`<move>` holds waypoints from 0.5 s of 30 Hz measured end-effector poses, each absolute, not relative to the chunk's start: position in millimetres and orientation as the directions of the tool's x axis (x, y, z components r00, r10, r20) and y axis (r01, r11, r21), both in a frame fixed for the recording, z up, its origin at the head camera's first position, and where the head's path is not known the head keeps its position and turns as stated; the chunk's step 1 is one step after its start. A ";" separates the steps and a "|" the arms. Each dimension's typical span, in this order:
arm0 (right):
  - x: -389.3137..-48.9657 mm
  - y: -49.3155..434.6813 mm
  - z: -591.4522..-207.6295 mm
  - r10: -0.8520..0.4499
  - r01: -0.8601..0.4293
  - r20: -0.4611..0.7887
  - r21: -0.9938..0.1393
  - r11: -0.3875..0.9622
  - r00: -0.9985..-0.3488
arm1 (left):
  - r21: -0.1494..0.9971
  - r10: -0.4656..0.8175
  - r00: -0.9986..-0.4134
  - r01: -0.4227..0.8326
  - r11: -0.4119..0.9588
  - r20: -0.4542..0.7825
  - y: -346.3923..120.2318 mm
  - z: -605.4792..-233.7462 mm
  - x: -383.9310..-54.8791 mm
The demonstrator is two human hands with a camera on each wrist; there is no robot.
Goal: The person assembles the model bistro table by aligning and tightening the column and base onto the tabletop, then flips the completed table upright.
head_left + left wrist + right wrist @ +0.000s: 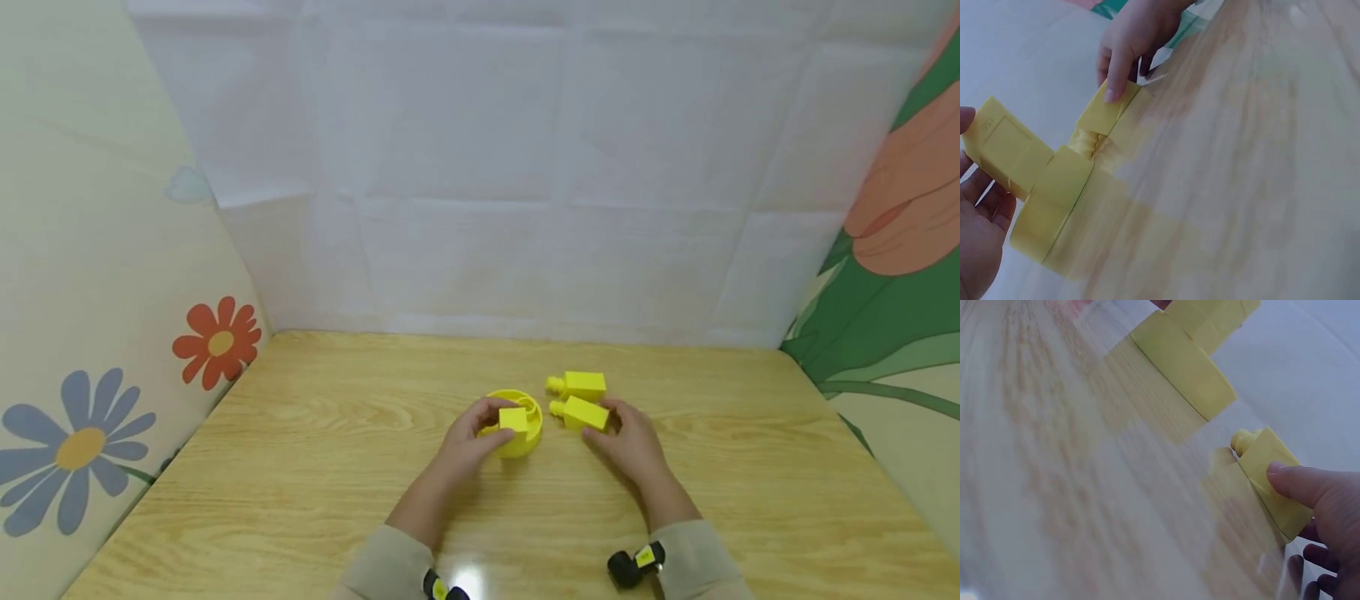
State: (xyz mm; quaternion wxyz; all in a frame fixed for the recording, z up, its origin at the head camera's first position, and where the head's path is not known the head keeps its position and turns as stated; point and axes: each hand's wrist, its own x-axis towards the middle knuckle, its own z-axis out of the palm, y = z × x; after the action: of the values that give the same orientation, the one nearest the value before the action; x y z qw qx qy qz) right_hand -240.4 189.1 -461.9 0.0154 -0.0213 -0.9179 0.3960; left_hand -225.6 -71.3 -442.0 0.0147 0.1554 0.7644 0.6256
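My left hand [467, 442] grips a yellow rectangular block [513, 419] between thumb and fingers. That block stands upright at a round yellow base [534, 427] with raised inner walls; its lower end is hidden in the head view. In the left wrist view the block [1013, 147] rises tilted from the rim of the base [1054, 203]. To the right, my right hand [633, 442] pinches a second yellow block [585, 413], which lies on its side with its ridged neck pointing left. Its thumb presses the top face of this block [1275, 481] in the right wrist view.
A third yellow block with a ridged neck [585, 385] lies just behind the pinched one. All of them are on a wood-grain table [337, 417]. Behind it hangs a white sheet [465, 167], with flower-patterned walls [82, 250] at the sides.
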 end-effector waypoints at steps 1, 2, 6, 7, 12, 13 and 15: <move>-240.3 188.8 -461.8 0.050 0.021 0.019 -0.722 0.692 -0.999 | 0.963 0.246 -0.953 0.219 0.158 0.176 -73.2 -442.5 -226.0; -240.2 188.7 -462.0 0.047 0.012 0.029 -0.715 0.699 -0.998 | 0.967 0.234 -0.956 0.212 0.143 0.175 -74.6 -443.7 -226.7; -239.5 188.0 -461.6 0.048 -0.010 0.062 -0.710 0.704 -0.997 | 0.969 0.187 -0.963 0.216 0.120 0.192 -75.2 -446.9 -226.7; -239.3 187.5 -461.2 0.053 -0.007 0.062 -0.715 0.699 -0.997 | 0.965 0.171 -0.965 0.223 0.140 0.198 -73.7 -446.5 -225.2; -237.8 185.3 -458.4 0.090 0.041 0.020 -0.782 0.622 -0.996 | 0.941 0.082 -0.980 0.199 0.272 0.184 -62.2 -445.3 -219.7; -237.6 184.7 -458.0 0.095 0.045 0.015 -0.799 0.599 -0.995 | 0.940 0.064 -0.981 0.192 0.284 0.181 -59.7 -445.6 -219.3; -236.9 183.0 -456.6 0.097 0.049 0.005 -0.836 0.547 -0.995 | 0.944 0.033 -0.985 0.174 0.280 0.172 -56.2 -447.4 -219.1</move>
State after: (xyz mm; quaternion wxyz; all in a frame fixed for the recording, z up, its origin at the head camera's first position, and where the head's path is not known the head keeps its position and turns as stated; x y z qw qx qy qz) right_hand -236.9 183.0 -456.6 0.0255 -0.0415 -0.8790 0.4743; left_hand -219.1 -56.2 -447.4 -0.0593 0.0648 0.7978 0.5965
